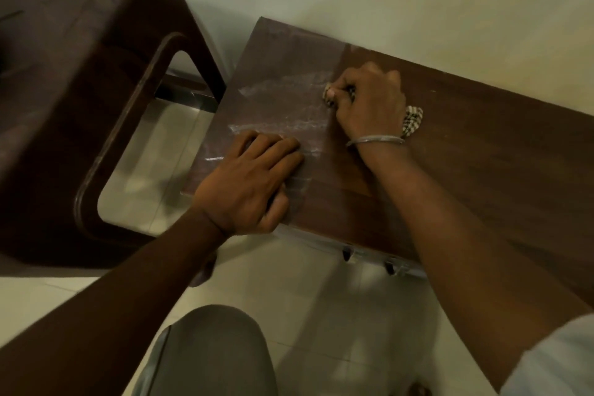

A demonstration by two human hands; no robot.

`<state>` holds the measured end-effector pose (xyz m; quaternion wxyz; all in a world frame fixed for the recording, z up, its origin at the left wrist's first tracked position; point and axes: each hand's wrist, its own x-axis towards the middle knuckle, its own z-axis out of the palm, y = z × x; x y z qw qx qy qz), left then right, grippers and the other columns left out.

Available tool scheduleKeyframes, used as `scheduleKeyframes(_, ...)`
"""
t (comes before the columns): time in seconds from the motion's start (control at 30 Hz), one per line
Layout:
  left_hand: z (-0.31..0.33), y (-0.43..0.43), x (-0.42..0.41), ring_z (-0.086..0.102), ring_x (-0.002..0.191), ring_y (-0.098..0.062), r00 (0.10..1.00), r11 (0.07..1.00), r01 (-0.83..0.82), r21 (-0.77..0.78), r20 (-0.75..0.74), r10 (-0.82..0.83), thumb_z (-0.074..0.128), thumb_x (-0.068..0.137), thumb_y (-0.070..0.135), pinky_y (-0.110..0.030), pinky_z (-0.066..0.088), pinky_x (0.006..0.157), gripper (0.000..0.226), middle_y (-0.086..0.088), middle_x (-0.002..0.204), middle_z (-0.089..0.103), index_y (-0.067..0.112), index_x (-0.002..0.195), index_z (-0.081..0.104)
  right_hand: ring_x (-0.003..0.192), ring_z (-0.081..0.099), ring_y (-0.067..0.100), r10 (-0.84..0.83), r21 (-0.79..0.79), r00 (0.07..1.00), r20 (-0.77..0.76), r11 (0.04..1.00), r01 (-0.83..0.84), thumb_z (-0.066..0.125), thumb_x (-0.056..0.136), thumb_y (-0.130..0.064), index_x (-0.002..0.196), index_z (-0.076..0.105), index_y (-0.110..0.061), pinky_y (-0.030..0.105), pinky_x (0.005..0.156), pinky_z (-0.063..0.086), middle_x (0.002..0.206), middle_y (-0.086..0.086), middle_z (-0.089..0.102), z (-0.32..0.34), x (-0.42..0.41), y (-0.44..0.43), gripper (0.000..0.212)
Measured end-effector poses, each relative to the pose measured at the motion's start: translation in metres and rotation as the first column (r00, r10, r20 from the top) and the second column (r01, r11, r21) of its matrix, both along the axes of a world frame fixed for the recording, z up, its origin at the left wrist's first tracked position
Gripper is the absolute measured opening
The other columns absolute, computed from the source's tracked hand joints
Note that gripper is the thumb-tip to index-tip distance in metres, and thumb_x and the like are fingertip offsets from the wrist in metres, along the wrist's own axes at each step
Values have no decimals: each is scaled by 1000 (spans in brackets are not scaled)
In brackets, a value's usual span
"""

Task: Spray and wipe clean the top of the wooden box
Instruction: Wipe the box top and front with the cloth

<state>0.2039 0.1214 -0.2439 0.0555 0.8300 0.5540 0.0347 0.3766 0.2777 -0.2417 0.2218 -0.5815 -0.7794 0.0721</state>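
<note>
Wood-grain box top [450,154] runs upper left to lower right, centre-right of frame. Right hand [369,100] grips checked cloth [413,120] mid-top. Spray streaks [283,87] lie just left of it, so it's likely a leftward stroke. Left hand [254,180] rests flat on the lower-left corner, holding nothing.

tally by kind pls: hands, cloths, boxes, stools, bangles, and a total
hands: 2 (left hand, right hand)
cloths: 1 (checked cloth, in the right hand)
boxes: 1 (wooden box)
stools: 1 (brown stool)
bangles: 1 (metal bangle)
total: 6
</note>
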Motion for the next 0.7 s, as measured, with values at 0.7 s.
scheduleKeyframes(0.7, 3, 1, -1, 53, 120, -33, 1000, 999, 10, -34, -9, -10, 34, 88, 41, -49, 33, 105, 63, -17, 138, 58, 6, 133, 59, 99, 48, 26, 14, -47, 1000, 5, 999, -13, 64, 86, -35, 84, 67, -29, 33, 69, 32, 102, -7, 60, 5, -11, -27, 8)
